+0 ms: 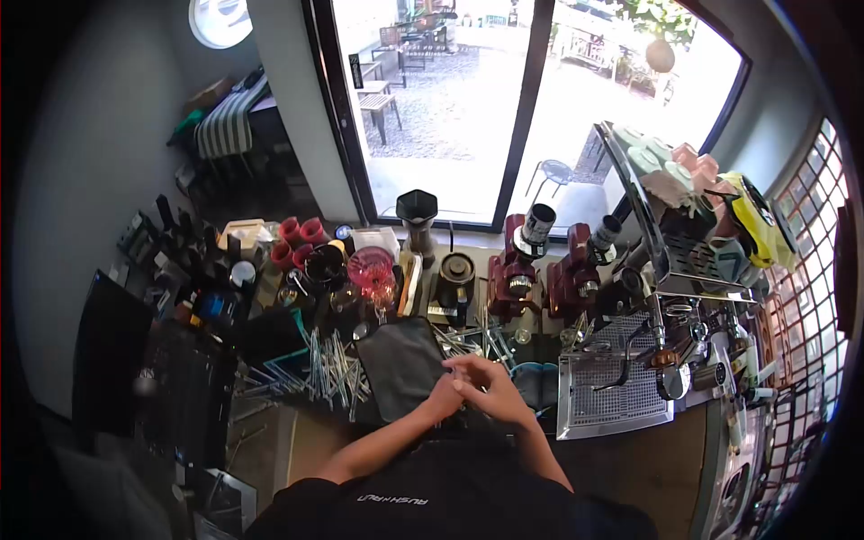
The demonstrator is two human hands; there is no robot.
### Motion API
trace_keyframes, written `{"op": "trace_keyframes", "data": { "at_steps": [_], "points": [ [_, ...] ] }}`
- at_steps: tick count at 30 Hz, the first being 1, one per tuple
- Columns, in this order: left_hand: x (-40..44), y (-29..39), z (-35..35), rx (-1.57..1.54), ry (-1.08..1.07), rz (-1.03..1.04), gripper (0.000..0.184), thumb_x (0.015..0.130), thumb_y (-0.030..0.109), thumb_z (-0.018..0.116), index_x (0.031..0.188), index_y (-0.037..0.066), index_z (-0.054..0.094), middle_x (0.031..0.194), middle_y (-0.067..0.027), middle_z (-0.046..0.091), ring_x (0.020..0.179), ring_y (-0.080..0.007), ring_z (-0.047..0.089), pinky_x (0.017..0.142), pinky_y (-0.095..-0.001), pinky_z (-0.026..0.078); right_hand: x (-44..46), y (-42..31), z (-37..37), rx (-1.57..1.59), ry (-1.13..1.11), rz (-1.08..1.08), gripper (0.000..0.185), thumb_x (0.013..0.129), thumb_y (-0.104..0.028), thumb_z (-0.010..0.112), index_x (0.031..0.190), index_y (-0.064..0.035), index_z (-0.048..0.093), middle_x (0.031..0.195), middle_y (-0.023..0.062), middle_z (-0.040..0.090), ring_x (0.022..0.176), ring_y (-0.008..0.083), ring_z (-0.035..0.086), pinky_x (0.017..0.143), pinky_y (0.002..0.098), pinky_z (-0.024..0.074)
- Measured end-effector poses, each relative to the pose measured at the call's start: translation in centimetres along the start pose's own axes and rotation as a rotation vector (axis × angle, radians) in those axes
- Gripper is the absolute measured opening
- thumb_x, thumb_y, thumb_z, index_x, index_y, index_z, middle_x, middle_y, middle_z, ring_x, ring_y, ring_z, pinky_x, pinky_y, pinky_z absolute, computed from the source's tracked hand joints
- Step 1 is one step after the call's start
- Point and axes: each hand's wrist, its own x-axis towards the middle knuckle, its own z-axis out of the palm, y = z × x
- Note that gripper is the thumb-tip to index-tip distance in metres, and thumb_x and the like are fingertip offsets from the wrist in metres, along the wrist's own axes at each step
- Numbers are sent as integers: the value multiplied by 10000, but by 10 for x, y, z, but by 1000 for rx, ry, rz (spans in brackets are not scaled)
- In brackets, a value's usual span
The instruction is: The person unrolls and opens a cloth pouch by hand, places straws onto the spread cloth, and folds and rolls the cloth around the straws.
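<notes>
My left hand [441, 400] and my right hand [493, 389] meet in front of my body, over the near edge of the counter. The right fingers curl over toward the left hand, and both look closed. Whatever lies between them, if anything, is too small or hidden to make out. Just left of my hands lies a dark, flat, rectangular sheet [398, 367], like a mat or pouch. Many thin shiny sticks [335, 371], like straws or slim cutlery, are spread beside it. More of them [472, 340] lie behind my hands.
On the right stands an espresso machine [697, 288] with a perforated drip tray [616, 405] and cups on top. Two red grinders [513, 279] line the back, near a hopper [417, 211]. Red cups [301, 236] and a pink glass bowl [371, 267] sit left. A dark screen [112, 351] stands far left.
</notes>
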Motion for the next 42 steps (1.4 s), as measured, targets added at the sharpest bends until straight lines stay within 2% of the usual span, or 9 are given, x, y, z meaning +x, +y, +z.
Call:
{"op": "trace_keyframes", "data": {
  "at_steps": [2,5,13,18,26,32,35,38,42],
  "points": [
    [5,-6,2,407,-102,20,255,993,171,647,1216,61,702,1166,-188,756,1042,-407,737,812,-531,597,-12,40,-2,-102,195,72,357,1015,-203,784,1327,-34,738,972,2,687,908,68,625,802,255,513],
    [7,-13,0,554,-267,-24,209,996,158,629,1159,83,735,1121,-173,765,1012,-407,745,797,-556,588,-33,76,-13,-269,330,177,311,1003,-199,809,1252,-16,767,875,-3,698,812,53,625,729,249,511],
    [41,-35,-15,476,-783,113,499,751,69,840,1238,47,733,1142,-231,761,1105,-472,724,919,-533,615,-63,104,-7,-504,567,187,280,948,-212,852,1147,-23,796,788,39,710,680,85,619,646,273,505],
    [47,8,-14,651,-450,83,163,881,179,747,988,62,783,1002,-175,766,1014,-409,749,882,-540,609,-66,105,12,-520,616,187,242,952,-182,843,1122,-17,791,765,31,694,676,82,608,637,272,488],
    [55,37,-26,248,-178,240,174,913,182,781,1060,115,845,1037,-105,736,1016,-342,752,865,-465,609,-65,91,21,-459,858,100,134,1016,-124,776,1081,-9,792,791,-37,686,693,21,541,636,232,430],
    [47,20,-37,372,-158,246,164,913,151,776,1060,118,843,1020,-91,740,1000,-335,754,847,-448,611,-56,108,18,-478,847,75,132,1013,-115,779,1083,-3,788,818,-28,710,692,23,560,630,235,446],
    [42,16,-37,388,-197,208,179,907,170,786,1071,143,851,1137,-85,761,1038,-336,751,867,-475,600,-52,119,20,-517,812,67,126,1011,-108,777,1090,-10,791,836,-20,722,686,21,563,622,226,446],
    [46,12,-34,525,-16,344,223,902,225,800,1114,219,870,1495,-36,670,1244,-311,661,970,-486,520,-46,121,24,-498,825,19,117,1012,-101,774,1097,-23,796,863,-17,730,681,11,552,611,213,435],
    [48,54,-56,642,61,345,248,899,236,807,1143,242,852,1444,-5,683,1259,-254,591,981,-460,458,-41,105,31,-505,886,-5,123,1009,-98,779,1108,-26,794,867,-33,716,692,8,555,616,207,433]
  ]
}}
